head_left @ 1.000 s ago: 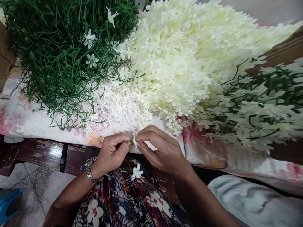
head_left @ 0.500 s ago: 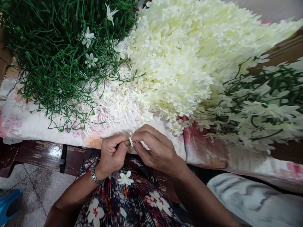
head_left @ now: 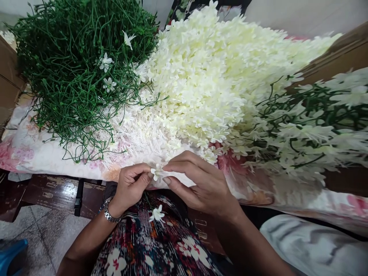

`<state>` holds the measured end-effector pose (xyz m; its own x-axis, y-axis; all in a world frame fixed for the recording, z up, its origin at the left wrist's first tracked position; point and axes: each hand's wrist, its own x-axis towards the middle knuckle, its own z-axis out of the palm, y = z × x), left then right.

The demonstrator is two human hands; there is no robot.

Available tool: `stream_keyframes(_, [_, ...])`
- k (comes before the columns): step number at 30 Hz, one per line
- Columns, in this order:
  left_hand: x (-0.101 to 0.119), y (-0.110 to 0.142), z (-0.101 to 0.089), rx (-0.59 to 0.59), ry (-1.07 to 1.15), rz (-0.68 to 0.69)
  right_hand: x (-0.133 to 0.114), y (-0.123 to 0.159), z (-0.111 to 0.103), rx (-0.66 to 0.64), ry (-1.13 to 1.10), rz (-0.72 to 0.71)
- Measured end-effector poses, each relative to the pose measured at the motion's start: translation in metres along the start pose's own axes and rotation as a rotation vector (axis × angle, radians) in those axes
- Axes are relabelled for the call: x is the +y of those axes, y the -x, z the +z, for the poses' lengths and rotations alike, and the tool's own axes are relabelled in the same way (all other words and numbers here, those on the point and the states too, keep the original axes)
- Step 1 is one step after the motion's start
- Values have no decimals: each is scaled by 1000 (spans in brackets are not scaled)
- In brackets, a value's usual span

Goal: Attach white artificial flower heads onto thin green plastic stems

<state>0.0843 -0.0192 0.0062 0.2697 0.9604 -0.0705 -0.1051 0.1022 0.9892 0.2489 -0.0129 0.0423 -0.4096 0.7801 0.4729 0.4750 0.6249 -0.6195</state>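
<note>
Along the bare front edge of the cloth (head_left: 48, 158), the left hand (head_left: 131, 186) pinches a small white flower (head_left: 156, 173) (petals splayed); the right hand (head_left: 202, 184), narrowly open, is beside it.

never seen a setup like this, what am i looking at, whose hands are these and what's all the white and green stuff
No machine here: a person's bare hands, seen by a camera on their head that looks forward and down. On the flowery cloth lie a heap of green stems, a big heap of pale petals and, nearer the person, thin white strands. To the right are stemmed white flowers. The left hand, with a watch on its wrist, pinches a small white flower; the right hand has its fingers parted beside it. Another white bloom shows below.
</note>
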Motion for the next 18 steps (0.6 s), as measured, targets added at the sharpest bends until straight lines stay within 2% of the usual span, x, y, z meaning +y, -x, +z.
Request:
stream_keyframes(7, [1, 0, 2, 7, -224, 213, 1, -1, 6, -60, 27, -9])
stream_keyframes(12, [-3, -1, 4, 49, -262, 215, 5, 2, 14, -69, 9, 3])
stream_keyframes(18, [-7, -1, 1, 77, -275, 139, 6, 2, 22, 25, -12, 20])
